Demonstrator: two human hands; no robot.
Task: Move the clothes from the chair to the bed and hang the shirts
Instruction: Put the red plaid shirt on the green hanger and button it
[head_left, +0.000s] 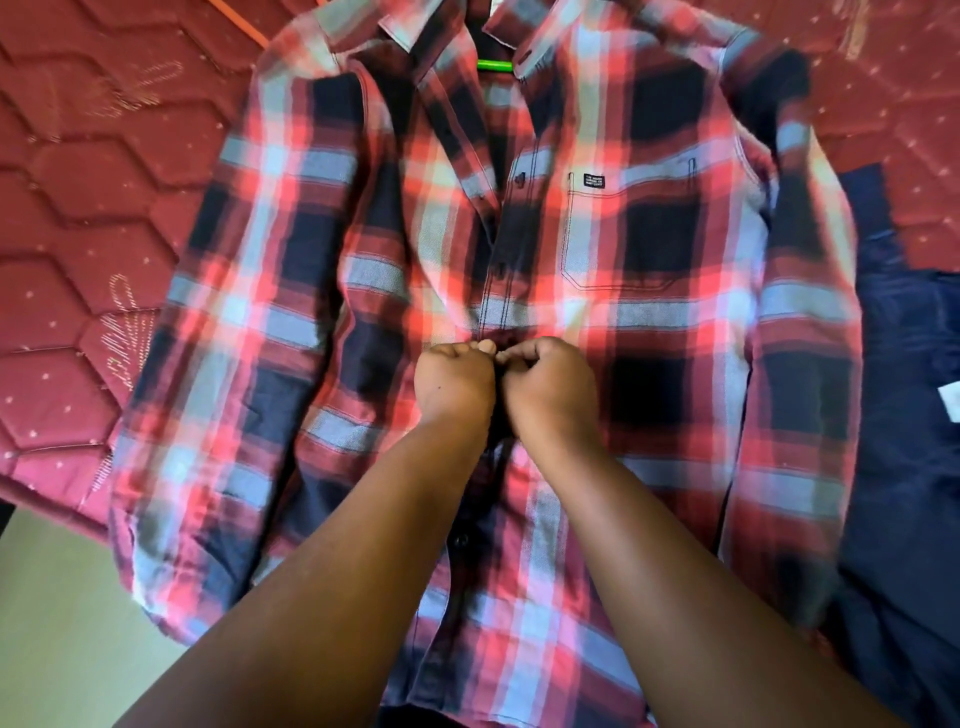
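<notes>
A red, navy and light-blue plaid shirt (623, 332) lies spread flat, front up, on the bed (78, 208), collar at the far end. A green hanger (493, 65) shows inside the collar opening. Both my hands meet at the button placket in the shirt's middle. My left hand (453, 383) pinches the left edge of the placket with curled fingers. My right hand (549, 387) pinches the right edge beside it, the fingertips of both hands touching. The placket above my hands is closed. Below them it lies partly apart.
A dark navy garment (904, 467) with a small white tag lies on the bed to the right, partly under the shirt's sleeve. The maroon quilted bedcover surrounds the shirt. Pale floor (57, 613) shows at the lower left past the bed's edge.
</notes>
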